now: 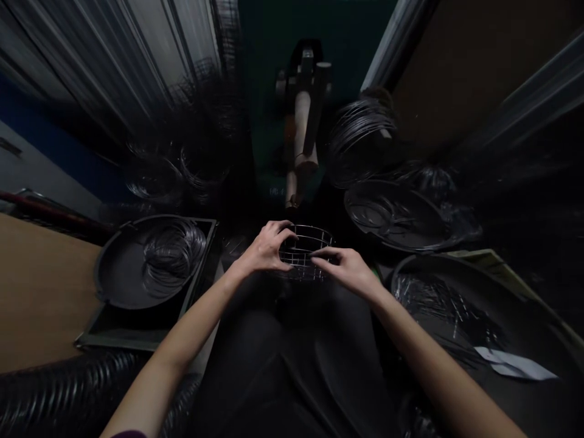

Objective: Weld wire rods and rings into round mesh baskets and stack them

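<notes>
A round wire basket (310,230) of thin shiny metal sits above my lap, in front of the machine. My left hand (269,248) curls round its left side, thumb low and fingers over the upper ring. From the right, my right hand (349,271) reaches in with thumb and fingers in a pinch, their tips against the basket's wires. Whatever thin piece may be between those tips is too dark and small to make out. The basket's underside is lost in shadow. Straight ahead, a green machine (269,121) carries a pale rod-like arm (302,121) pointing down toward the basket.
A dark round pan (121,274) with wire rings (176,255) stands at left. At right are another pan (410,234) with rings and a larger pan (515,316) with short wire pieces (438,298) and a white paper (515,364). Stacked wire rings (360,134) hang beside the machine.
</notes>
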`<state>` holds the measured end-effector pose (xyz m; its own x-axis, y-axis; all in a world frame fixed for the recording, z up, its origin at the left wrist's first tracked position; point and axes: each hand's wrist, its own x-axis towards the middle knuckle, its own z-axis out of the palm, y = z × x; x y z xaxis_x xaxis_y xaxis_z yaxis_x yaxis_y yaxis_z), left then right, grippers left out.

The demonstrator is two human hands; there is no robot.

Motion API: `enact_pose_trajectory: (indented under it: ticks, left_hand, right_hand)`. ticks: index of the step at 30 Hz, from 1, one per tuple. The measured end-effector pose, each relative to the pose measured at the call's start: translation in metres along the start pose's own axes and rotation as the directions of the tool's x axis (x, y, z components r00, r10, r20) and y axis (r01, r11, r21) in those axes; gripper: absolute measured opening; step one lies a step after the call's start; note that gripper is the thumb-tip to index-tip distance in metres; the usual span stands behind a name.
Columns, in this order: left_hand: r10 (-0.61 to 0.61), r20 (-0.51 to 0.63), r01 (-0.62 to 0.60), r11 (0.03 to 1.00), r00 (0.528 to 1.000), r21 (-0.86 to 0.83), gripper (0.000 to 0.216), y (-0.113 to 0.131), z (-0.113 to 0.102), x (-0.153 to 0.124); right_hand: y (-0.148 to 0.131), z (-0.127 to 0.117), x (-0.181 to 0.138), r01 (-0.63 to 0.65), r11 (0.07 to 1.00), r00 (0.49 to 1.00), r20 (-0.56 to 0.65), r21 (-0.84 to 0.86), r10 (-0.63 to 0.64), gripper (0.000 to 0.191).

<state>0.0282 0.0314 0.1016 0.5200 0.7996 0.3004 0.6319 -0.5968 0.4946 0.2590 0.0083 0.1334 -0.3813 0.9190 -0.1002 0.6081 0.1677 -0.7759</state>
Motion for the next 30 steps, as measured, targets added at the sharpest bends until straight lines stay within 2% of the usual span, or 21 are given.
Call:
enact_pose_trajectory:
  ticks: [2, 4, 7, 10, 13, 16, 26, 30]
  left_hand:
    - [-0.009, -0.022, 0.009, 1.000, 1.000, -0.024, 0.063, -0.001, -0.002, -0.004]
    - [-0.048, -0.053, 0.045, 0.997, 0.997, -0.060, 0.065, -0.003, -0.004, -0.007]
    - [-0.104, -0.088, 0.095, 0.990, 0.991, -0.104, 0.066, -0.007, -0.006, -0.010]
    - [-0.118, -0.116, 0.103, 0.986, 0.986, -0.132, 0.068, -0.011, -0.005, -0.007]
    - [-0.120, -0.156, 0.095, 0.983, 0.981, -0.155, 0.069, -0.016, -0.003, 0.000]
    - [-0.130, -0.189, 0.098, 0.980, 0.973, -0.172, 0.070, -0.020, -0.003, 0.006]
    - [-0.121, -0.224, 0.088, 0.984, 0.967, -0.154, 0.070, -0.035, -0.010, 0.022]
    - [-0.101, -0.214, 0.071, 0.987, 0.972, -0.143, 0.070, -0.041, -0.012, 0.027]
  right_hand:
    - [0.002, 0.011, 0.005, 0.134, 0.938, 0.987, -0.039, -0.320, -0.154, 0.029]
    - [0.007, 0.021, 0.005, 0.253, 0.792, 0.952, -0.003, -0.556, -0.307, 0.035]
    - [0.013, 0.027, 0.006, 0.378, 0.594, 0.873, 0.060, -0.710, -0.483, 0.033]
    - [0.015, 0.024, 0.014, 0.429, 0.491, 0.795, 0.059, -0.759, -0.604, 0.031]
    - [0.013, 0.017, 0.024, 0.438, 0.440, 0.741, 0.037, -0.784, -0.670, 0.029]
    - [0.010, 0.012, 0.034, 0.432, 0.410, 0.714, 0.027, -0.803, -0.700, 0.027]
    - [0.011, 0.009, 0.059, 0.412, 0.366, 0.686, 0.020, -0.834, -0.727, 0.027]
    - [0.010, 0.008, 0.065, 0.396, 0.376, 0.697, 0.008, -0.838, -0.717, 0.026]
